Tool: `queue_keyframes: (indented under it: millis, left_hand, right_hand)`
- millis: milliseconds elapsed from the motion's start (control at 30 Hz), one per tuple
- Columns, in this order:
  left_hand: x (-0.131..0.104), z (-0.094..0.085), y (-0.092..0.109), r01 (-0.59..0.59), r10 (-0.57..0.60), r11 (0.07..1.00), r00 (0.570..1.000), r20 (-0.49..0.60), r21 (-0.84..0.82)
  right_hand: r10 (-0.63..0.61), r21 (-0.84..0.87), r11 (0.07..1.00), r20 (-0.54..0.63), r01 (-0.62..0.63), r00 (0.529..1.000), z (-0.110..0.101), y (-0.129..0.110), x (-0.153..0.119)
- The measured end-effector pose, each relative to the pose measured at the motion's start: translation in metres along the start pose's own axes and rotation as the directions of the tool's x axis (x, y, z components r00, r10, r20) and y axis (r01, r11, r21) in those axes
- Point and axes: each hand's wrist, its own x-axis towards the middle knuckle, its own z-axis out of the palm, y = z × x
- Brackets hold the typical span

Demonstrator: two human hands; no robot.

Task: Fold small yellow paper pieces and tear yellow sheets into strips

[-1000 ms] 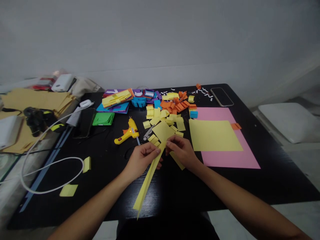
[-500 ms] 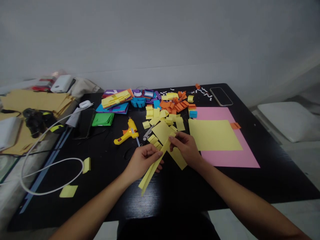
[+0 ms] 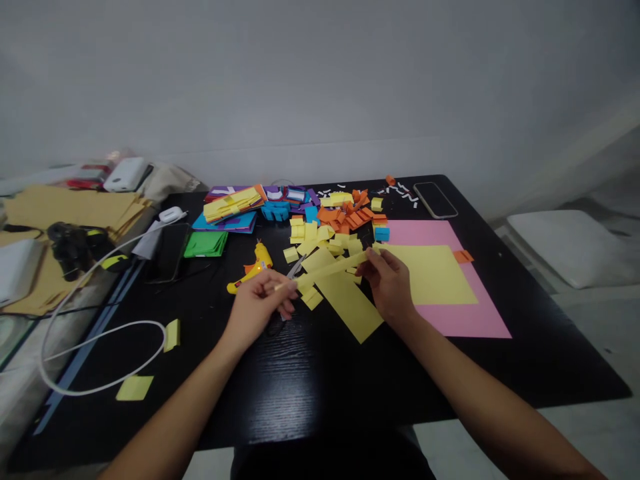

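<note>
Whereas a second ago I saw the strip hang down toward the table edge, the lines below record its present lie.
Strip: long narrow yellow paper strip (image 3: 330, 269), now nearly level, stretched between both hands above the black table (image 3: 310, 393).
Left hand (image 3: 257, 303): pinches the strip's near end; it has moved up and left.
Right hand (image 3: 387, 283): grips the far end, shifted toward the yellow paper sheet (image 3: 430, 273).
Yellow rectangle (image 3: 350, 307): now uncovered, flat under the strip.
Nearby: yellow glue gun (image 3: 249, 269).

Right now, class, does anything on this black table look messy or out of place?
Yes: small white paper snippets lie scattered beside the dark smartphone, and a lone yellow paper square sits far from the heap of yellow paper pieces.
</note>
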Motion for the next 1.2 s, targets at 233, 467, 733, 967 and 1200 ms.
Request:
queue_keyframes:
  millis: [233, 467, 733, 967, 1200]
  left_hand:
    - [0.014, -0.017, 0.004, -0.239, 0.148, 0.941, 0.927, -0.346, -0.238]
    - [0.001, 0.005, -0.014, -0.06, 0.06, 0.998, 0.998, 0.0, -0.021]
    - [-0.007, 0.019, -0.013, 0.022, -0.023, 1.0, 0.994, 0.105, 0.01]
    - [-0.008, 0.018, -0.01, 0.042, -0.041, 0.999, 0.991, 0.13, -0.007]
    - [-0.007, 0.017, -0.012, 0.061, -0.058, 0.998, 0.983, 0.176, -0.015]
  right_hand:
    - [0.341, -0.361, 0.925, 0.636, -0.123, 0.692, -0.002, 0.001, -0.012]
    - [0.462, -0.389, 0.886, 0.707, -0.252, 0.535, 0.011, 0.012, -0.039]
    - [0.415, -0.362, 0.902, 0.587, -0.233, 0.695, 0.017, 0.012, -0.046]
    - [0.407, -0.383, 0.899, 0.557, -0.211, 0.724, 0.017, 0.013, -0.046]
    - [0.373, -0.389, 0.906, 0.548, -0.166, 0.748, 0.014, 0.016, -0.044]
